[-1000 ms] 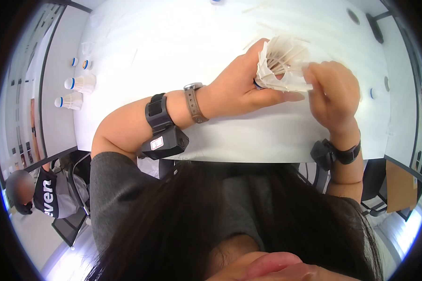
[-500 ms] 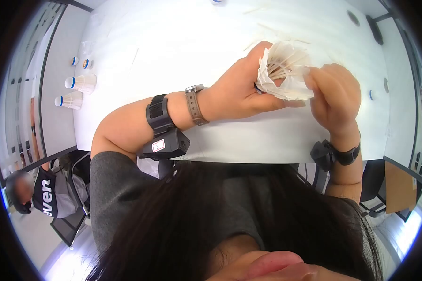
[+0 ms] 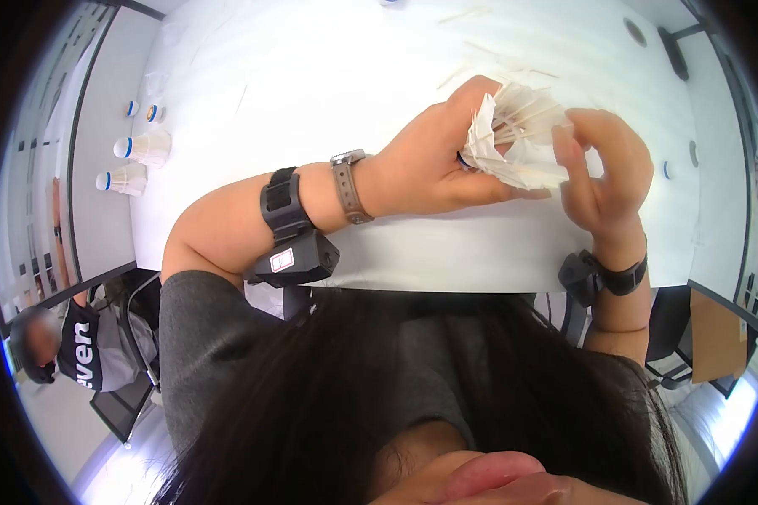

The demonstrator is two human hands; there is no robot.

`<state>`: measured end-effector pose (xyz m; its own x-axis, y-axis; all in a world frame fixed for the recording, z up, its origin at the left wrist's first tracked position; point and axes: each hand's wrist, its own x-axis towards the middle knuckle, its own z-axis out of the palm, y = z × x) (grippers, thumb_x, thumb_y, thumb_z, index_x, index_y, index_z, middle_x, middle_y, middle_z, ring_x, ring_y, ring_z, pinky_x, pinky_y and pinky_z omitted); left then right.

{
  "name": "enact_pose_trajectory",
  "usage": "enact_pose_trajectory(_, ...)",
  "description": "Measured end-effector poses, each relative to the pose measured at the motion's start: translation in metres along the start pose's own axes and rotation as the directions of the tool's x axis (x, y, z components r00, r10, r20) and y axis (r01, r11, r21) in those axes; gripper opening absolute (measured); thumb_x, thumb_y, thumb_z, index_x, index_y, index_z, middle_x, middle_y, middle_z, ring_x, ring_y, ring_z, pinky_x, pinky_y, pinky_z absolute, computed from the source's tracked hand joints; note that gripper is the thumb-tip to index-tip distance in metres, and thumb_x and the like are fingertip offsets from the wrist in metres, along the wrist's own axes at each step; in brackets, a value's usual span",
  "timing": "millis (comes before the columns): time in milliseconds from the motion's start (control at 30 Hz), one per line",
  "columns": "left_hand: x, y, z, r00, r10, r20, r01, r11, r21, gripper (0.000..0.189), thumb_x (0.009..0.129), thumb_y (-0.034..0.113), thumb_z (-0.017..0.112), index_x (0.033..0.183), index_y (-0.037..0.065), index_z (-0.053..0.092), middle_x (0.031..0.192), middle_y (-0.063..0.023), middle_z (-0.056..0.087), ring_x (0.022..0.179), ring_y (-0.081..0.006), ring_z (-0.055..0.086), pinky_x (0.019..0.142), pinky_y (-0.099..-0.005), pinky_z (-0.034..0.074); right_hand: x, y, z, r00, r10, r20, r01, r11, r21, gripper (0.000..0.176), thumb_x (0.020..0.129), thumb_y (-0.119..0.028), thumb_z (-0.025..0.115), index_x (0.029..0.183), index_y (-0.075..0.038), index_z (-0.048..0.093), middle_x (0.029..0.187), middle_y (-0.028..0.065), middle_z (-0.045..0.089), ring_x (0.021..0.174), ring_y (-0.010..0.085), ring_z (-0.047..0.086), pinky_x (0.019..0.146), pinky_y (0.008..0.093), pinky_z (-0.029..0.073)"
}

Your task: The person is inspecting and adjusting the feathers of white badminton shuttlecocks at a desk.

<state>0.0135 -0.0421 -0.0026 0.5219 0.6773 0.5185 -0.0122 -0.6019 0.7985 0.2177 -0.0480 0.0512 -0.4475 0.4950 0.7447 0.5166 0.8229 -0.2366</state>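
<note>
My left hand [image 3: 451, 164] is wrapped round a shuttlecock [image 3: 518, 139], whose open feather skirt faces up and to the right. A bit of its blue band shows between my fingers; the rest of the base is hidden. At the skirt's right rim, my right hand [image 3: 606, 164] has its thumb and fingers bent in, pinching the feather edge. The exact contact of those fingertips is hard to make out.
At the left of the white table [image 3: 312, 101] lie two feathered shuttlecocks [image 3: 147, 149] and two small blue-banded bases [image 3: 153, 113]. Loose feather shafts [image 3: 463, 15] lie beyond my hands. Another small blue-banded piece [image 3: 667, 170] lies right. A seated person [image 3: 84, 345] is at lower left.
The shuttlecock's skirt has turned slightly and shifted a little right. My right hand's fingers have changed their bend at the rim, with a gap opening behind the fingertips.
</note>
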Motion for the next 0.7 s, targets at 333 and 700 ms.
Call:
enact_pose_trajectory(333,0.0011,-0.0007,0.0002,1.000,0.005,0.025,-0.005,1.000,-0.004,0.066,0.077,0.029,0.080,0.128,0.005,0.045,0.115,-0.0128,0.060,0.102,-0.0260,0.062,0.085,-0.0344,0.050,-0.0023,-0.0020,0.0005,0.998,0.066,0.012,-0.067,0.997,0.033,0.017,0.073,-0.005,0.075,0.086,-0.005,0.065,0.060,0.0006,0.056,0.046,0.0107,0.048,0.043,0.0235,0.034)
enact_pose_trajectory(700,0.0013,-0.0024,0.0043,0.993,-0.119,-0.006,0.115,0.969,-0.217,0.059,0.081,0.028,0.076,0.125,0.003,0.045,0.111,-0.0127,0.060,0.100,-0.0247,0.062,0.086,-0.0342,0.049,0.0034,-0.0033,-0.0035,0.997,-0.012,0.073,0.019,0.995,-0.095,0.021,0.065,-0.001,0.070,0.084,-0.007,0.063,0.057,0.0027,0.054,0.045,0.0177,0.047,0.044,0.0287,0.034)
